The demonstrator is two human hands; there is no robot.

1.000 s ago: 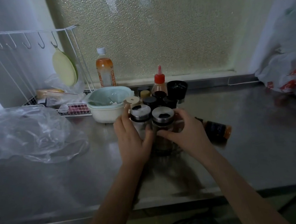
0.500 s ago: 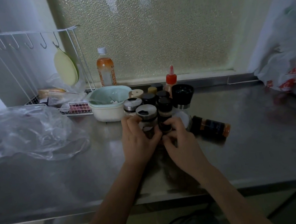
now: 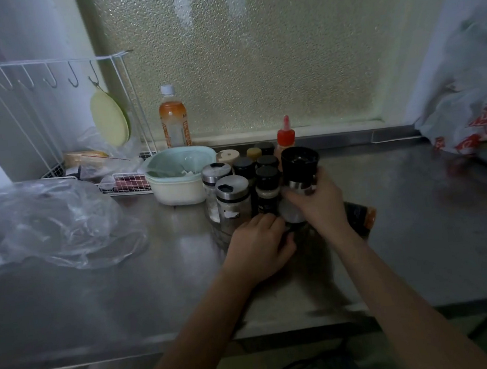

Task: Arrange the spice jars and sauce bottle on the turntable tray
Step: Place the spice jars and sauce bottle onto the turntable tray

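Several spice jars stand packed together on the turntable tray [image 3: 292,214], which shows only as a pale patch between my hands. Two glass jars with silver lids [image 3: 232,192] are at the front left, and a black-capped jar [image 3: 267,186] stands beside them. My right hand [image 3: 318,203] is wrapped around a tall black-topped grinder [image 3: 300,164] at the tray's right side. My left hand [image 3: 258,247] curls over the tray's front edge. The red-capped sauce bottle [image 3: 285,134] stands at the back of the group. A dark bottle with an orange cap [image 3: 361,217] lies on the counter, partly behind my right wrist.
A mint bowl [image 3: 179,173] sits just left of the jars, with a drink bottle [image 3: 173,119] and a white wire rack [image 3: 58,119] behind it. A crumpled clear plastic bag [image 3: 45,223] lies at the left. Another bag [image 3: 476,120] is at the far right.
The jar group has turned, and the silver-lidded jars now sit further left. My right hand left the front jars and took the grinder. My left hand dropped to the tray's front edge.
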